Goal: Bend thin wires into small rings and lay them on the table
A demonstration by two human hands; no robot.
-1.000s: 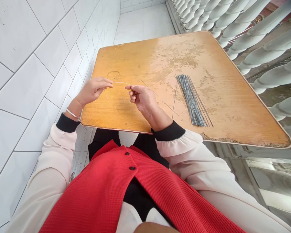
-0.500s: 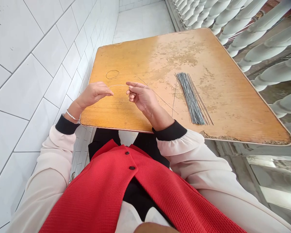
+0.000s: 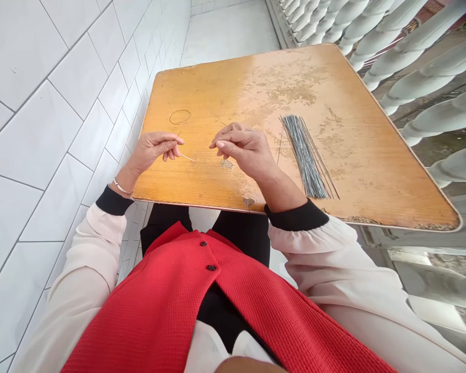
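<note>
My left hand is closed in a pinch on a thin wire, whose pale end sticks out to the right of the fingers. Facing it across a small gap, my right hand has its thumb and fingers pressed together; whether anything is between them cannot be made out. Just beyond my left hand lies a wire ring on the table. Right of my right hand rests a bundle of straight grey wires, with a few loose ones along its side.
A single straight wire lies left of the bundle, and another is mostly hidden behind my right hand. White tiled wall runs close along the left. A white balustrade stands beyond the table's right edge.
My right hand has moved right, away from my left hand, and turned back-up. The wire that arched between both hands now shows only at my left hand, which has shifted slightly right.
</note>
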